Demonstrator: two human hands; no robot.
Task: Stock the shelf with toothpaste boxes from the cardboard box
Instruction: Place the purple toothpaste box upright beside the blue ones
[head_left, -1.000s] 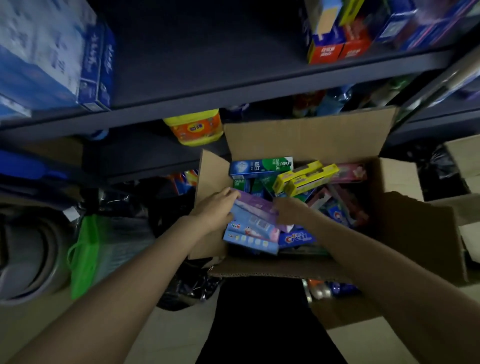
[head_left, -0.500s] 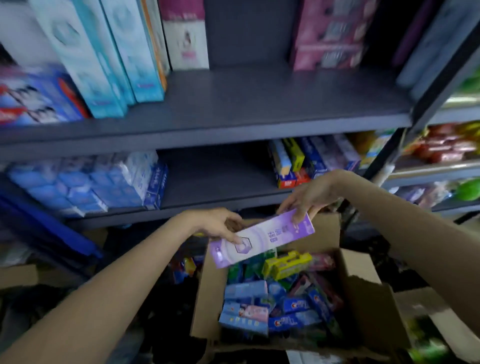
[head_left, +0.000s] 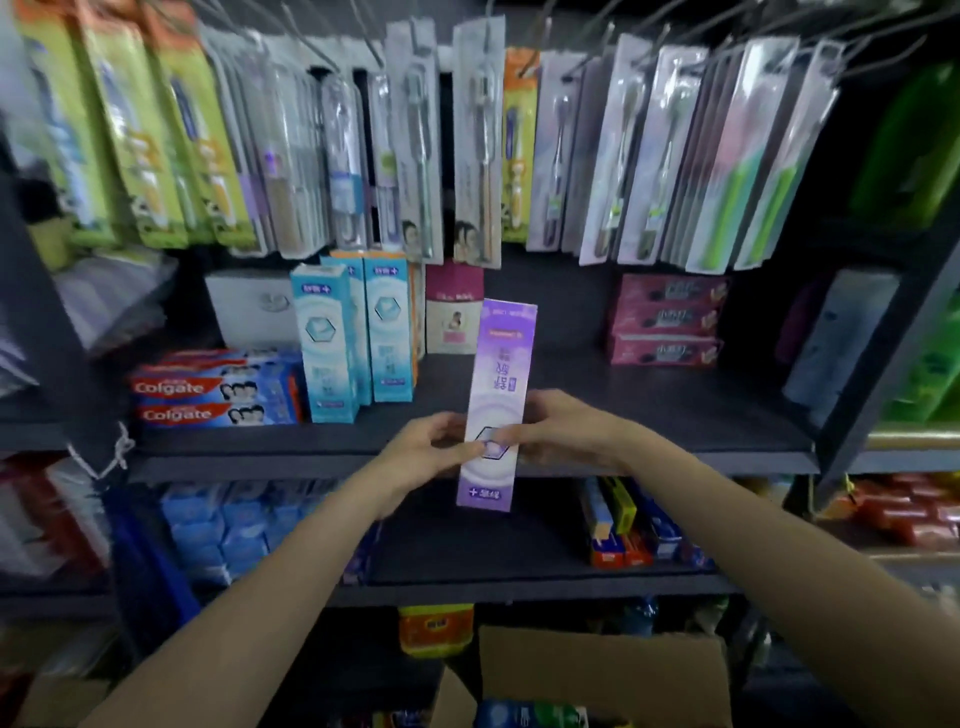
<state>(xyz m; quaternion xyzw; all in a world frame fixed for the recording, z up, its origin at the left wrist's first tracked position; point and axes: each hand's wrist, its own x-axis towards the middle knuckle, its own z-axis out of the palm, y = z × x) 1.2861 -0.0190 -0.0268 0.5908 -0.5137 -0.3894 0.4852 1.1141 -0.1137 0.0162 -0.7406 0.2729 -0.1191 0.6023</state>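
Note:
A purple toothpaste box (head_left: 498, 374) stands upright and upside down in the air in front of the dark shelf board (head_left: 649, 410). My left hand (head_left: 426, 447) pinches its lower part from the left. My right hand (head_left: 556, 428) grips it from the right at the same height. Teal toothpaste boxes (head_left: 358, 332) stand upright on the shelf just left of it. The cardboard box (head_left: 602, 675) sits open at the bottom, below my arms, with a blue pack showing inside.
Colgate packs (head_left: 213, 389) lie stacked at the shelf's left. Pink boxes (head_left: 667, 319) are stacked at the back right, and a pink-and-white box (head_left: 453, 312) stands behind. Toothbrush packs (head_left: 415, 140) hang above. A lower shelf holds blue packs (head_left: 223, 525) and small boxes (head_left: 618, 519).
Both hands lifted the purple box out of the cardboard box, turned it from slanted flat to upright, and raised it to the upper shelf. My view tilted upward.

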